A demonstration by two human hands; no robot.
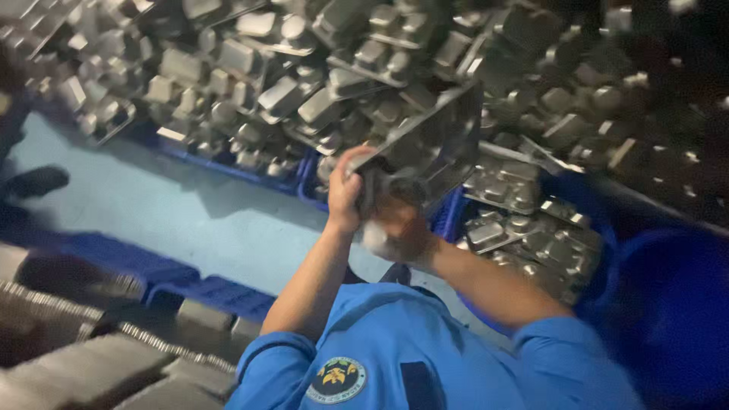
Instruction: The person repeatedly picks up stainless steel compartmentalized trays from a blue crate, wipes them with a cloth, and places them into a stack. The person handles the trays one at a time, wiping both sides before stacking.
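Heaps of grey stamped metal parts [319, 83] fill blue crates [228, 168] across the top and right. Pale floor [167, 212] sits left of centre, with flat grey stacks [91, 357] at the lower left. Blue sleeves [425, 357] come up from the bottom edge. Metal plate part [437, 144] is held up at centre over the crates, long axis diagonal, high end pointing upper right, low end at the hands. Left hand [345, 190] is closed on the plate's lower left edge. Right hand [395, 228] is just below it, blurred, seemingly curled around a small grey piece [373, 237]; can't tell the grip for sure.
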